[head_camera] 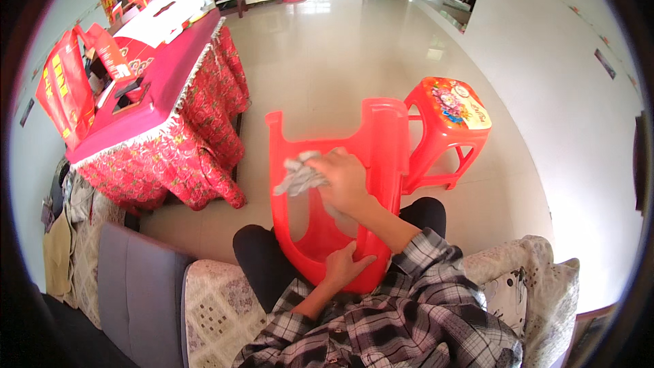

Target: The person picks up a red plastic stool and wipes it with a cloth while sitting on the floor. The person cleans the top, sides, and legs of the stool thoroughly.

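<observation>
A red plastic chair [386, 143] lies tipped across my lap, between my knees, with its legs pointing away from me. My left hand [345, 266] grips the chair's rounded rim at the near end, thumb spread. Bunched in my right hand [340, 179] is a grey-white cloth [301, 176], held over the chair's opening near its left side bar. The hand looks slightly blurred. Whether the cloth touches the plastic I cannot tell.
Just right of the chair stands a red plastic stool [449, 107] with a flowered seat. A table with a red cloth [189, 92] at the left bears bags and papers. The patterned sofa [219, 296] is under me, with a grey cushion [140, 291] on it.
</observation>
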The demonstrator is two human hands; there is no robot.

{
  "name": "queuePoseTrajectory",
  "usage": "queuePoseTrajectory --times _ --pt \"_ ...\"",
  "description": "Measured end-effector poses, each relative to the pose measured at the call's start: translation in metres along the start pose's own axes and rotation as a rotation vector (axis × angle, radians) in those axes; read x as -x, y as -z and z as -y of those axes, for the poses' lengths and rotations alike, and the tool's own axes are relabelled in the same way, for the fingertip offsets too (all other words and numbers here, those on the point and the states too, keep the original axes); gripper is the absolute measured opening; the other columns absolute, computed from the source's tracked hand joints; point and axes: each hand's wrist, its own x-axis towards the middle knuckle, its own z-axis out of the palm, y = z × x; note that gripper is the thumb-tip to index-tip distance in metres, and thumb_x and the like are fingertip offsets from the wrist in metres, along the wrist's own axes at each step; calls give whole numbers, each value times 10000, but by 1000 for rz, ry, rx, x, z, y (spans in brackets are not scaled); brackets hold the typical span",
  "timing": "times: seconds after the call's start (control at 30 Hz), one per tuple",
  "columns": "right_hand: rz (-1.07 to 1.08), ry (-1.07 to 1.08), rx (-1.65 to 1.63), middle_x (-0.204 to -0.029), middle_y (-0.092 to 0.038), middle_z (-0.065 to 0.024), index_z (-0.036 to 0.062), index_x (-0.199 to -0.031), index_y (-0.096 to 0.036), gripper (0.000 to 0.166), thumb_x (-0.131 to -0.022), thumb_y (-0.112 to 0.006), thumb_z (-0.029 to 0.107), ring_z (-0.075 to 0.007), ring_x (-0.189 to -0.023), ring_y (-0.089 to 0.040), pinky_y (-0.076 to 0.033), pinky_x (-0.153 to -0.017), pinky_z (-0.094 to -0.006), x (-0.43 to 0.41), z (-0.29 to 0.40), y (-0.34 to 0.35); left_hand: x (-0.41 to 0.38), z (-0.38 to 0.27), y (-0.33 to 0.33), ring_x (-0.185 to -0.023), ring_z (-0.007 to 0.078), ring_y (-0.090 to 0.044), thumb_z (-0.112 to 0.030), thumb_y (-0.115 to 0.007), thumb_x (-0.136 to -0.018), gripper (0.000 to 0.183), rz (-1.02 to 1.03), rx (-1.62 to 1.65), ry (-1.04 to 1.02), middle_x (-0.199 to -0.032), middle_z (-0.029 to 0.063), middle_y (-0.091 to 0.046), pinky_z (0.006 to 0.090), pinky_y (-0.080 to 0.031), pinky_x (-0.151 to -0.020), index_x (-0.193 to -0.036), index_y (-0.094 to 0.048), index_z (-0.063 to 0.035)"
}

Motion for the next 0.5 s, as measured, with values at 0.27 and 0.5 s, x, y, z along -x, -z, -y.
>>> queuePoseTrajectory --times 0.27,0.5 --pt "-232 -194 326 -1078 -654 -85 182 -1133 -689 407 -726 -675 181 -311 -999 -578 -460 -876 -442 -30 -89 76 -1 5 -6 -838 358 -692 -518 -734 -799 490 -11 150 -40 -912 156 -720 450 -527 -729 -1061 -669 -110" --pt "-34 -329 329 -1101 -654 -139 150 -1116 -713 370 -774 -658 278 -333 -1059 -616 -507 -864 -462 -31 -78 79 1 11 -18 -805 405 -650 -531 -739 -791 521 -95 -3 -21 -806 197 -644 473 -490 -668 -883 -595 -39"
